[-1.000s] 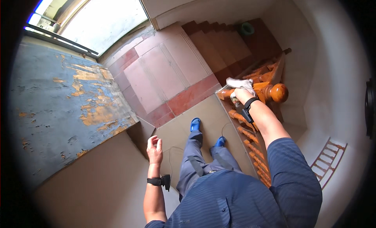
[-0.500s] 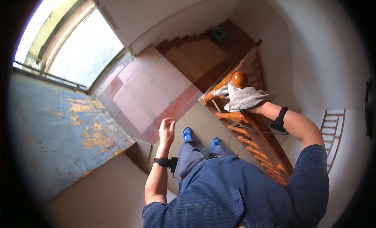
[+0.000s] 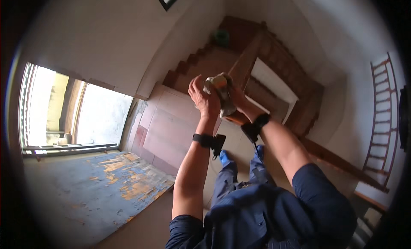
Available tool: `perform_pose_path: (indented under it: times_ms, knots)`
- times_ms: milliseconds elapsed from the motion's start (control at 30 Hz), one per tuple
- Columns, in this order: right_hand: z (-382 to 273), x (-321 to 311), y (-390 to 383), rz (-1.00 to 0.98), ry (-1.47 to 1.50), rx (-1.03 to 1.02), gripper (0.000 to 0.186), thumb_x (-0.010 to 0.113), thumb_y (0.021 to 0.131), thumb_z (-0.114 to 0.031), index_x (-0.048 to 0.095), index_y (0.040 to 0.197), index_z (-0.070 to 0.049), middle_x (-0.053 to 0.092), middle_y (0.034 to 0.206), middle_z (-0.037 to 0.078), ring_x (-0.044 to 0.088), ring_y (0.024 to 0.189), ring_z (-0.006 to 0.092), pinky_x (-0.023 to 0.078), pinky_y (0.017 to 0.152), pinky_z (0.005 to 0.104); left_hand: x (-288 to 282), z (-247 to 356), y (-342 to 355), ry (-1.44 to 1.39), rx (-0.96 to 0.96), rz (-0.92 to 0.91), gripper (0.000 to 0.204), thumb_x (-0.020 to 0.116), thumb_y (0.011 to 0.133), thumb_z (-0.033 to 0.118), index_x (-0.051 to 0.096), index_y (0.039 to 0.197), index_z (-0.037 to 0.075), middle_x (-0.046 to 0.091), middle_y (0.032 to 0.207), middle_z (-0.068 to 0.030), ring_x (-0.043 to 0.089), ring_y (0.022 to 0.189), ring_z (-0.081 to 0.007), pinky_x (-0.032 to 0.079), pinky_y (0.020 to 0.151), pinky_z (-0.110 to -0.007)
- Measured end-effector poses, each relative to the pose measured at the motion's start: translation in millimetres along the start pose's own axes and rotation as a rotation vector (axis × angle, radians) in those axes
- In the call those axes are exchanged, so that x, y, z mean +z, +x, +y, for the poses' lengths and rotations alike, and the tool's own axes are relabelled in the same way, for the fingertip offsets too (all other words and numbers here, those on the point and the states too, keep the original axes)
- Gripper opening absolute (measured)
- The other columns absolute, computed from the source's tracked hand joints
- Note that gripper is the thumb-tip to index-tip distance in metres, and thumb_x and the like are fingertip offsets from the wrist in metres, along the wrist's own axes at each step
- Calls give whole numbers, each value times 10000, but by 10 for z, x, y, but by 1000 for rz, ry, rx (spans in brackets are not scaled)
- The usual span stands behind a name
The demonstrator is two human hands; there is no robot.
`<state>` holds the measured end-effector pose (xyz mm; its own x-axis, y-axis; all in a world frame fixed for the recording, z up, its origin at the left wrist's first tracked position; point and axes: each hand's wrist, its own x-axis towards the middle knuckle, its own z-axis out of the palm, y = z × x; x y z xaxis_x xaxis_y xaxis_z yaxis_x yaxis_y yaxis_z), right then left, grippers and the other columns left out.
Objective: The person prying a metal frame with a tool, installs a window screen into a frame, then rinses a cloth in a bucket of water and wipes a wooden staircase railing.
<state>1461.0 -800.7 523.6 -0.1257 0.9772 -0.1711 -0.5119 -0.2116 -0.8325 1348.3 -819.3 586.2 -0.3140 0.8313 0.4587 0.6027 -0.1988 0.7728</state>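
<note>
A pale cleaning cloth (image 3: 226, 108) is draped round the rounded wooden knob (image 3: 219, 82) of the stair newel post, with orange varnish showing through a gap in its folds. My left hand (image 3: 207, 99) presses on the cloth from the left, its fingers bent. On the other side, my right hand (image 3: 238, 96) grips the cloth against the knob; its fingertips are mostly hidden. Below the hands, a piece of the orange wood (image 3: 236, 118) shows beside the right wrist. Black bands with small boxes sit on both wrists.
Stairs (image 3: 192, 71) lead down ahead, with a green bucket (image 3: 221, 37) at their turn. A wooden handrail (image 3: 332, 157) runs off to the right. At left, a worn blue board (image 3: 102, 184) lies below a bright window (image 3: 77, 112). A railing (image 3: 382, 120) shows at far right.
My left hand has come up from my side to the cloth at the knob. The view has turned, and the right hand with the cloth is now further left in it.
</note>
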Motion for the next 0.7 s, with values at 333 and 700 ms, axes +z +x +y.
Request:
perform_pose_path:
  times_ms: [333,700]
  knots:
    - [-90,-260,108,-188,-809,-422,352,548,865,-203,529,1171,-30,655,986,129,602,1038,318,465,873,409,92,100,28,497,110,-199,428,593,835,235,477,1204,54,494,1222,-150,413,1192,-336,295,1009,-465]
    - [345,-1795,2084,92,-1784,-240,147,583,802,-206,661,879,-108,660,869,109,607,901,299,500,752,419,121,232,91,578,114,-321,422,518,803,73,453,1209,-20,506,1175,-204,458,1129,-373,319,988,-466]
